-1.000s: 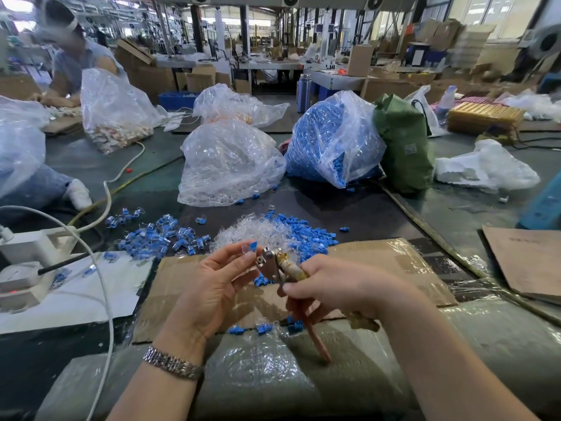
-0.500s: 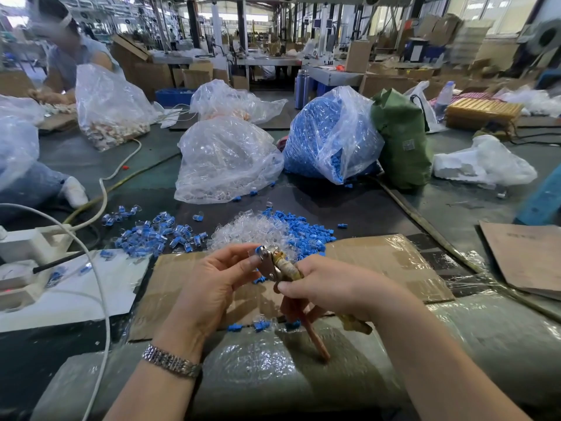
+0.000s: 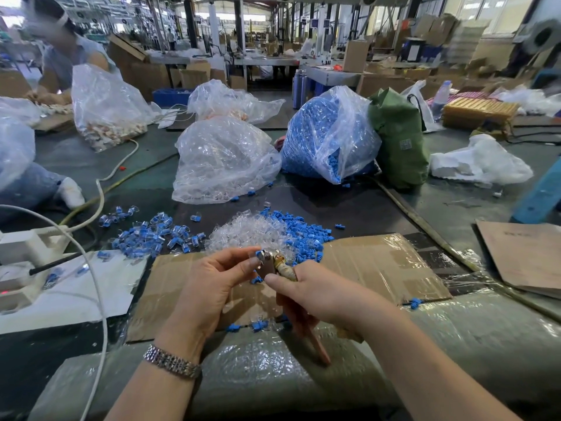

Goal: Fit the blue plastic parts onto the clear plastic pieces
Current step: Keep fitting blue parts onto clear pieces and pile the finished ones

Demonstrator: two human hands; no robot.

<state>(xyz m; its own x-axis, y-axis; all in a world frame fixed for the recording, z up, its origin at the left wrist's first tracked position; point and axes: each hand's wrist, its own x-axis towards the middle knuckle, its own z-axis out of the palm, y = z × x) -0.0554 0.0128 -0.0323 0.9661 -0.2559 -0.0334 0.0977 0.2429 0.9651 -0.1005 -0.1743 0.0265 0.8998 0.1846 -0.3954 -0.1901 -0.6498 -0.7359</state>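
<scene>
We see a dark work table [image 3: 349, 205] filling most of the view, its near edge wrapped in plastic film. On it at the back stand big bags: a clear bag of clear pieces [image 3: 224, 159], a clear bag stuffed with blue parts [image 3: 328, 135] just right of it, and a green bag [image 3: 400, 138] touching that one. Another clear bag [image 3: 106, 107] sits far left near a second person [image 3: 63, 50] working at the table. A crumpled white bag [image 3: 479, 159] lies right, well apart.

A taped cardboard sheet [image 3: 379, 262] lies flat in front of us under both hands. White power strip [image 3: 27, 244] at left edge, white cable [image 3: 97, 287] running from it toward us.

Task stuff: a loose heap of clear pieces [image 3: 243, 232] sits just beyond the cardboard, touching a heap of blue parts [image 3: 306, 232] on its right. A scatter of pieces that look blue inside clear [image 3: 151, 235] lies to the left of the heaps. A few blue parts [image 3: 258, 325] lie on the cardboard's near edge.

Right hand [image 3: 321, 296] is curled round a pair of pliers [image 3: 273, 265], red handle poking out below the palm, metal head up. Left hand [image 3: 212, 287] pinches a small blue part [image 3: 259, 254] between thumb and fingertips, held right at the pliers' head; we cannot tell if a clear piece is with it. Metal watch band [image 3: 171, 361] on the left wrist.
</scene>
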